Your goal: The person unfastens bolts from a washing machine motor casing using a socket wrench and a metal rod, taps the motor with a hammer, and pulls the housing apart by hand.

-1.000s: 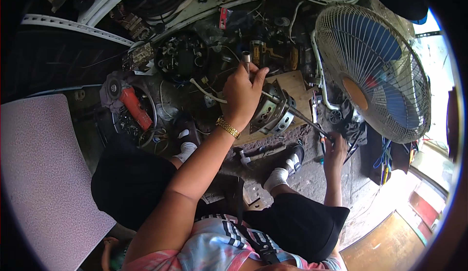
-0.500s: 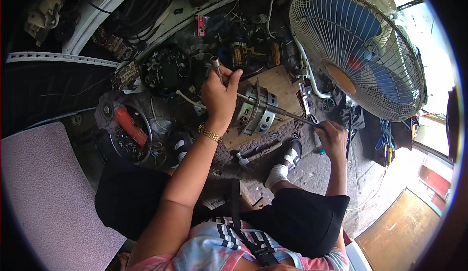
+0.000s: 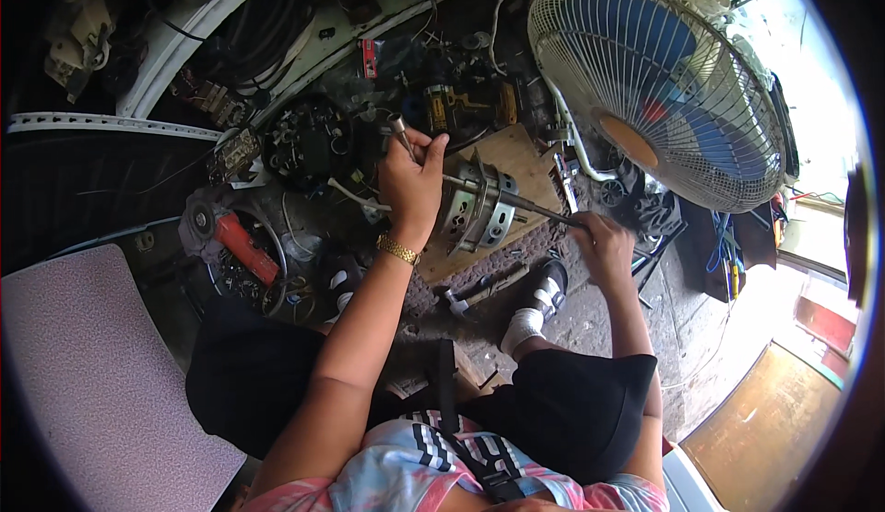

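Note:
An electric motor (image 3: pixel 498 223) with a slotted metal housing lies on a wooden board (image 3: pixel 527 148) on the floor between my feet. My left hand (image 3: pixel 412 185) is closed around an L-shaped socket wrench (image 3: pixel 400 132). One end of it sticks up above the thumb, and its shaft runs to the motor's upper side. From the opposite side, a long dark metal rod (image 3: pixel 542 211) reaches the motor. My right hand (image 3: pixel 606 247) grips the rod's outer end, its fingers curled. The exact contact points on the motor are too small to make out.
A yellow-and-black power drill (image 3: pixel 461 106) lies beyond the board. A caged fan (image 3: pixel 650 97) with blue blades stands at the far right. A hammer (image 3: pixel 479 293) lies near my right foot. A red angle grinder (image 3: pixel 244 247) rests at left, beside a padded pink surface (image 3: pixel 101 355).
My right hand has turned at the wrist and shifted slightly left and up, still gripping the rod. My left hand keeps its hold on the wrench. The whole view has shifted a little.

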### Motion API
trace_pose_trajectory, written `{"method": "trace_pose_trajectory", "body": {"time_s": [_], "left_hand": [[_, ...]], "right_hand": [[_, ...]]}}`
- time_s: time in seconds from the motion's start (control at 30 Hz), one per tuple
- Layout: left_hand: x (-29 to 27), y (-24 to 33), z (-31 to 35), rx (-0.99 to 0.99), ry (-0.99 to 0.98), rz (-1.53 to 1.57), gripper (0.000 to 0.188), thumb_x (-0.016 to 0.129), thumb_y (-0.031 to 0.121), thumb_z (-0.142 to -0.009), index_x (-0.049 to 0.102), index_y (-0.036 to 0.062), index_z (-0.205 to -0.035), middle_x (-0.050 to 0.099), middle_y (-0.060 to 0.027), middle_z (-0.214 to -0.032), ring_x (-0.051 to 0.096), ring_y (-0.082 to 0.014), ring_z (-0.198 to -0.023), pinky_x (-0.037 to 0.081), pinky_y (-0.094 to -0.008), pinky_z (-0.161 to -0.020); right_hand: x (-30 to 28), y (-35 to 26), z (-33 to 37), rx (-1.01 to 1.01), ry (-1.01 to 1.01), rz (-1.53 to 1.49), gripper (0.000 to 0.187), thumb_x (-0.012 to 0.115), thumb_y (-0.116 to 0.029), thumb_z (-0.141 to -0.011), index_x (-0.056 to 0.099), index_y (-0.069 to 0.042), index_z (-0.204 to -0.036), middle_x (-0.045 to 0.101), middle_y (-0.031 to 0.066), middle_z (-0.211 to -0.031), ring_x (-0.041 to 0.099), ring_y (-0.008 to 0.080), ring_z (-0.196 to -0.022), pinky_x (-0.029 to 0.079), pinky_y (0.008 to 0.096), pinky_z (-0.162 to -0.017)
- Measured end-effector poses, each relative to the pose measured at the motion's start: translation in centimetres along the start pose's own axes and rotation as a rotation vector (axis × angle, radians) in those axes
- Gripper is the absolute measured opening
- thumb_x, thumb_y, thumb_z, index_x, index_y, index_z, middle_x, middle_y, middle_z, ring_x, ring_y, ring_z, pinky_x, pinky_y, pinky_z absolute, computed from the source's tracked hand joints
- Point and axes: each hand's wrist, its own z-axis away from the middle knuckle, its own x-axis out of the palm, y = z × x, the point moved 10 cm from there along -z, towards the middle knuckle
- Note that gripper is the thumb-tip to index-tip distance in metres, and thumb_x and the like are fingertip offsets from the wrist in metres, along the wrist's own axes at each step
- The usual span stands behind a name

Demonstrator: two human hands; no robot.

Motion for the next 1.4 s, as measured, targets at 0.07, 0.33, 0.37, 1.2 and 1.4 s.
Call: {"method": "trace_pose_trajectory", "body": {"time_s": [0.07,0.33,0.37,1.2,1.4], "left_hand": [[0.3,0.0,0.2,-0.017,-0.009,-0.015,0.025,0.073,0.018,-0.077,0.052,0.0051,-0.076,0.049,-0.0007,-0.053,0.046,-0.0134,-0.045,0.036,-0.0285,-0.047],[1.0,0.0,-0.3,-0.006,-0.027,0.076,0.024,0.074,0.014,-0.076,0.052,0.0050,-0.074,0.046,0.0011,-0.052,0.041,-0.0085,-0.046,0.035,-0.0251,-0.047],[0.9,-0.1,-0.4,-0.002,-0.024,0.091,0.025,0.075,0.015,-0.076,0.052,0.0050,-0.074,0.047,0.0009,-0.052,0.041,-0.0087,-0.046,0.036,-0.0248,-0.047],[2.0,1.2,0.0,0.096,-0.021,-0.005,0.027,0.074,0.013,-0.075,0.049,0.0044,-0.080,0.039,0.0010,-0.054,0.038,-0.0125,-0.048,0.035,-0.0294,-0.048],[2.6,1.5,0.9,0.125,-0.081,-0.044,0.062,0.074,0.025,-0.075,0.038,-0.0010,-0.119,0.048,-0.0053,-0.081,0.045,-0.0163,-0.073,0.039,-0.0326,-0.069]], "right_hand": [[-1.1,-0.9,0.2,-0.041,0.058,0.077,0.016,0.069,-0.024,-0.075,0.065,-0.010,-0.080,0.063,0.0078,-0.071,0.061,0.0263,-0.062,0.045,0.0366,-0.056],[4.2,2.3,1.1,0.237,-0.466,-0.259,0.018,0.067,-0.025,-0.080,0.065,-0.007,-0.085,0.066,0.0113,-0.076,0.064,0.0284,-0.069,0.047,0.0365,-0.062],[2.7,1.0,0.5,0.157,-0.283,-0.213,0.018,0.067,-0.024,-0.079,0.065,-0.007,-0.085,0.065,0.0102,-0.075,0.063,0.0283,-0.068,0.047,0.0370,-0.061],[3.7,0.2,0.2,0.034,-0.193,-0.333,0.019,0.057,-0.023,-0.088,0.063,-0.004,-0.089,0.055,0.0063,-0.057,0.054,0.0215,-0.049,0.041,0.0302,-0.047],[9.2,0.5,2.6,0.665,-1.082,-1.004,0.036,0.045,-0.037,-0.096,0.058,-0.006,-0.083,0.031,-0.0094,-0.051,0.026,0.0018,-0.043,0.019,0.0216,-0.040]]}}
